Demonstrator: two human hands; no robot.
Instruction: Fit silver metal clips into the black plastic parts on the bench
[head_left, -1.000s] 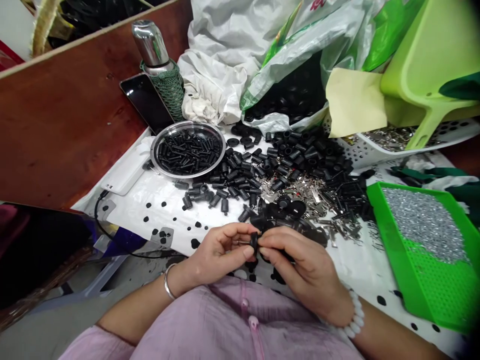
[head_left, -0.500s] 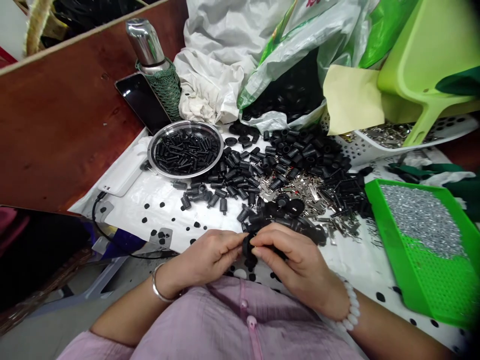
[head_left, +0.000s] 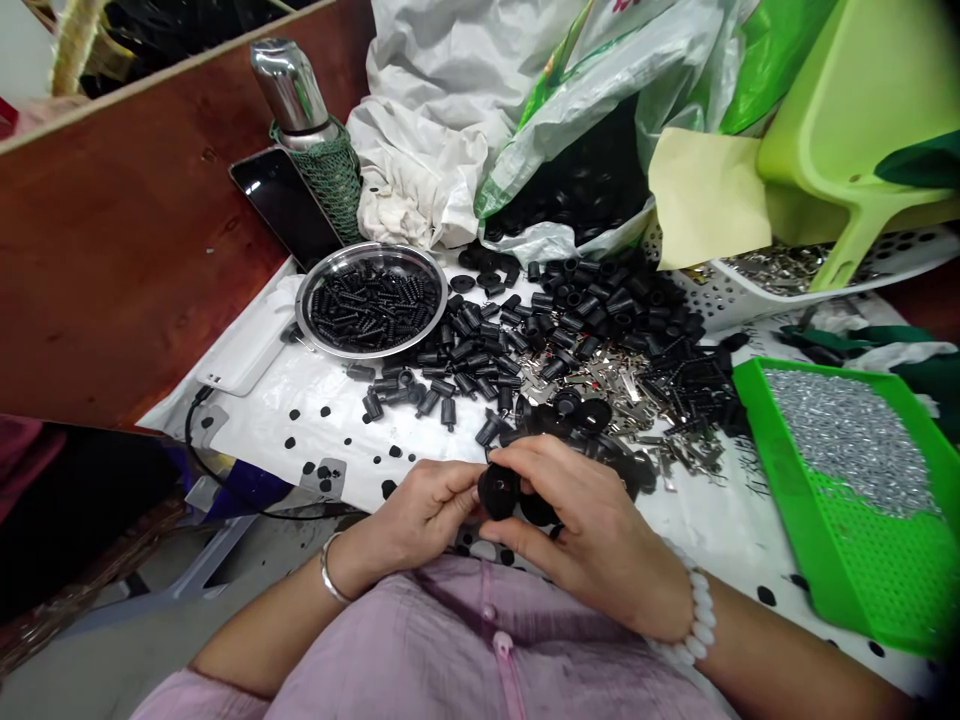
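My left hand (head_left: 420, 515) and my right hand (head_left: 581, 530) meet close to my body, at the near edge of the table. Both pinch a small black round plastic part (head_left: 498, 491) between the fingertips. A second black round piece (head_left: 537, 511) shows under my right fingers. Just beyond my hands lies a pile of black plastic caps (head_left: 555, 330) mixed with small metal pieces (head_left: 622, 395). A steel bowl (head_left: 373, 299) holds black springs at the left of the pile.
A green tray (head_left: 810, 500) of small silver parts sits at right. Behind are a white perforated basket (head_left: 742, 290), a lime scoop (head_left: 847, 130), plastic bags (head_left: 540, 110), a steel flask (head_left: 300, 100), a phone (head_left: 281, 200) and a power bank (head_left: 244, 350). A brown board (head_left: 112, 230) stands at left.
The black round part has turned so its flat face shows. My right hand has curled further over it; both hands stay in place.
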